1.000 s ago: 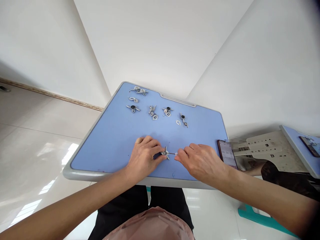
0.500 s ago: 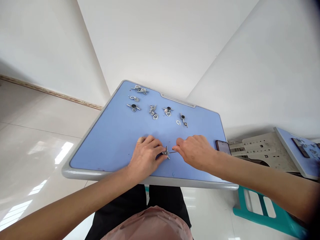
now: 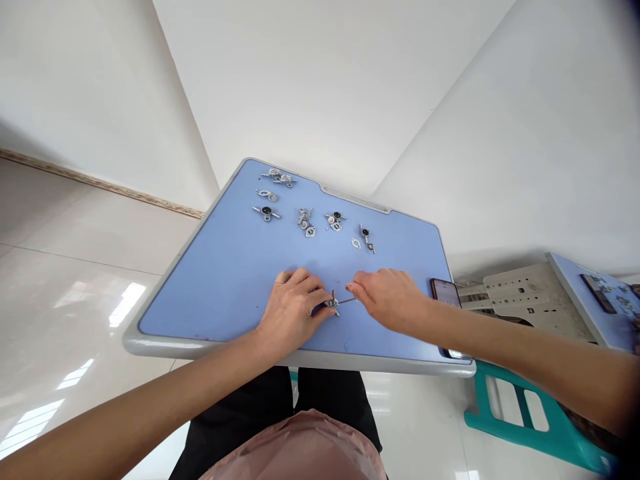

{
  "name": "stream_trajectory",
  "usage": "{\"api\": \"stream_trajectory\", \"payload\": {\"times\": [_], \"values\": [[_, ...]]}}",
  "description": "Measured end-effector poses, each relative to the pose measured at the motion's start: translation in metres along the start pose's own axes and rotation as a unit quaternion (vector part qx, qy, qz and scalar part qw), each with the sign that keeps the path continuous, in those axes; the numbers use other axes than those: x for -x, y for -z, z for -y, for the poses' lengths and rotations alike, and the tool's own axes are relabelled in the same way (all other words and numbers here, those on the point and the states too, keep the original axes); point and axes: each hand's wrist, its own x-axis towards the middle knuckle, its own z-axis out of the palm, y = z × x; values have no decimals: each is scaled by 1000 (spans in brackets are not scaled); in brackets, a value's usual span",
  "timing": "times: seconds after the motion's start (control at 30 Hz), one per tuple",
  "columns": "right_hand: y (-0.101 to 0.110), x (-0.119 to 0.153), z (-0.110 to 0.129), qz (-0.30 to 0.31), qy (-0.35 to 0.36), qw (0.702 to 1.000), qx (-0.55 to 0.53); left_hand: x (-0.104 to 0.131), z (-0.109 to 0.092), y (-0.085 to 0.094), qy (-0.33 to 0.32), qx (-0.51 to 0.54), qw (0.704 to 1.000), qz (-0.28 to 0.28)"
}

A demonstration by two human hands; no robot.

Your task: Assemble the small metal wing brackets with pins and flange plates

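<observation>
Near the front of the blue desk, my left hand pinches a small silver metal valve with short pipe stubs between thumb and fingers. Facing it from the right, my right hand is closed round a screwdriver. Only its thin shaft shows, pointing left at the valve; the fist hides its handle. Whether the tip touches a screw is too small to tell.
Several valve bodies, loose parts and a flat oval plate lie toward the desk's back. A phone rests by the right edge. A green stool and another desk stand to the right.
My right hand has shifted slightly up and right, and the screwdriver shaft now slants more. My left hand holds the valve in nearly the same place.
</observation>
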Motion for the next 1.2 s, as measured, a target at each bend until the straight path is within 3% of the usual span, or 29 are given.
{"api": "stream_trajectory", "payload": {"times": [0.07,0.13,0.3,0.4,0.5,0.57,0.63,0.77,0.87,0.97,1.03,1.07,1.13,1.2], "values": [[5,-3,-6,27,4,997,-69,0,0,0,5,2,1000,1],[5,-2,-12,35,60,994,-80,0,0,0,8,5,1000,3],[-9,5,-21,-54,180,980,65,-4,1,0,19,19,1000,9],[-17,5,-23,-69,179,976,101,-6,1,2,34,35,999,15],[-22,5,-26,-51,119,988,88,-6,1,4,51,67,996,17],[-25,6,-29,-40,82,996,21,-6,1,6,58,85,995,18],[-27,8,-30,-49,61,991,-111,-6,2,7,59,97,993,23],[-41,7,-25,-100,73,922,-366,-7,3,10,63,104,992,41],[-57,-2,-19,-139,124,899,-397,-7,1,12,59,82,993,55],[-70,-12,-12,-126,93,878,-452,-8,-6,17,17,6,999,45],[-73,-14,-7,-85,11,810,-580,-9,-14,23,-38,-71,997,10],[-74,-14,-4,-59,-33,748,-660,-10,-18,27,-71,-109,991,-12],[-74,-12,3,-9,-76,594,-801,-13,-23,33,-139,-169,974,-59],[-72,-11,12,25,-46,455,-889,-17,-23,36,-207,-211,951,-88]]}}
